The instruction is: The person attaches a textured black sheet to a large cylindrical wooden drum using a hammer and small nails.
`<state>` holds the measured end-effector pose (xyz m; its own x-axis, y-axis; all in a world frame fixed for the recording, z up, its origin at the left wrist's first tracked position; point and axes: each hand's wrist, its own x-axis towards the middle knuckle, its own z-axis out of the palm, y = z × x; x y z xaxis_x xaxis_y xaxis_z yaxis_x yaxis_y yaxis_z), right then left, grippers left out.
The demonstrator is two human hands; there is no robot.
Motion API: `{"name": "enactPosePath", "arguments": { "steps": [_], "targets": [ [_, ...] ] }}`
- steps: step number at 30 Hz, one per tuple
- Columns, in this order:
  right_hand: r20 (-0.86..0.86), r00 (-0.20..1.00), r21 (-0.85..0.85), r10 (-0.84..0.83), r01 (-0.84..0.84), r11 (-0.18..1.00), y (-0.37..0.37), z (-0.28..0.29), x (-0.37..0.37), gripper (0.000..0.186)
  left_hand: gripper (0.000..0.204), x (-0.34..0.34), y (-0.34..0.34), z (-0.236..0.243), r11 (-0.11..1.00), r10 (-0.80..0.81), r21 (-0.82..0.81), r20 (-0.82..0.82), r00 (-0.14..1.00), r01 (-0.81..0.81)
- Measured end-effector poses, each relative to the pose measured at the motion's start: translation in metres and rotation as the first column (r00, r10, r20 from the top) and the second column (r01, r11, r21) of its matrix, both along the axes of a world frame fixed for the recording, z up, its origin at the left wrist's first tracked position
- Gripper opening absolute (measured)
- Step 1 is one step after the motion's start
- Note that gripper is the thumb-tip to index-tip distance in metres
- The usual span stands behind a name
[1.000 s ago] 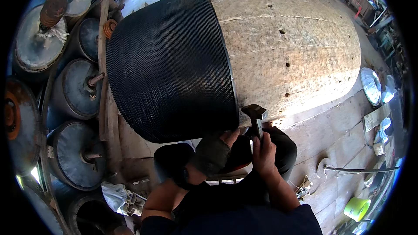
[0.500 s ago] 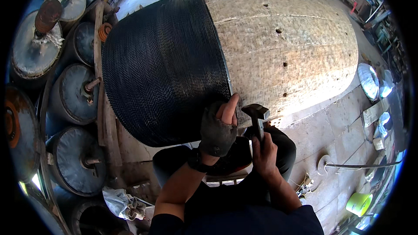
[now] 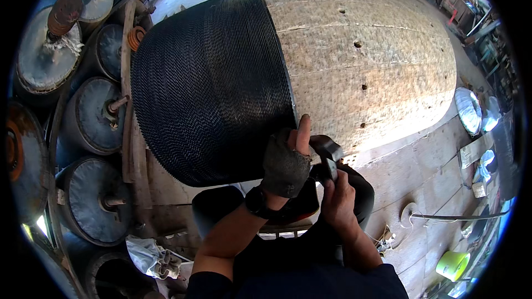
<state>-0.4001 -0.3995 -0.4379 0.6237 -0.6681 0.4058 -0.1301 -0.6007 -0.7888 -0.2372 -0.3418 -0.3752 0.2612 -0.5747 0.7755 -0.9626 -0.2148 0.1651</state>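
Note:
A large drum lies in front of me. Its left part carries a black, finely ridged band (image 3: pixel 210 88) with a toothed outer edge; its right part is bare, pale, mottled surface (image 3: pixel 360 50) with small holes. My left hand (image 3: pixel 285 163), in a dark fingerless glove, is at the near lower end of the band's right edge. One bare finger points up along that edge; the others look bent, and what they grip is hidden. Close to its right, my right hand (image 3: pixel 338 196), ungloved, is closed round a hammer (image 3: pixel 330 152), whose blurred head is beside the drum's near side.
Several grey-ended cylinders (image 3: pixel 91 116) with shafts stand at the left behind a wooden beam (image 3: pixel 127 66). A white cloth bundle (image 3: pixel 152 257) lies at lower left. On the right floor are a wrapped coil (image 3: pixel 469 111), a round disc (image 3: pixel 409 215) with a rod, and a lime-green bucket (image 3: pixel 453 266).
The hammer head has tipped and dropped slightly beside the left hand. My left hand has shifted a little right, its finger now more upright. The whole view has shifted slightly.

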Motion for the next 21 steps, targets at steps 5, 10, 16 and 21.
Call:
{"name": "enactPosePath", "arguments": {
  "steps": [5, 10, 16, 21],
  "targets": [
    [0.039, 0.999, 0.021, -0.005, 0.004, 1.0, 0.001, 0.002, -0.003, 0.022, 0.072, -0.001, 0.001, -0.001, 1.0, 0.022, 0.0, -0.012, 1.0, -0.022],
    [-0.13, 0.992, -0.003, -0.006, 0.006, 1.0, -0.004, 0.001, 0.001, 0.024, 0.072, -0.008, 0.012, 0.005, 1.0, -0.017, -0.008, -0.148, 0.989, 0.016],
    [0.029, 0.999, -0.151, -0.037, 0.041, 0.988, 0.001, -0.004, 0.0, 0.02, 0.051, -0.028, 0.071, -0.023, 0.969, -0.11, 0.202, -0.169, 0.979, 0.144],
    [0.031, 0.999, -0.062, 0.008, -0.006, 0.998, 0.008, -0.012, -0.003, 0.023, 0.028, -0.046, 0.103, -0.096, 0.812, -0.113, 0.566, -0.084, 0.99, 0.141]
  ]
}}
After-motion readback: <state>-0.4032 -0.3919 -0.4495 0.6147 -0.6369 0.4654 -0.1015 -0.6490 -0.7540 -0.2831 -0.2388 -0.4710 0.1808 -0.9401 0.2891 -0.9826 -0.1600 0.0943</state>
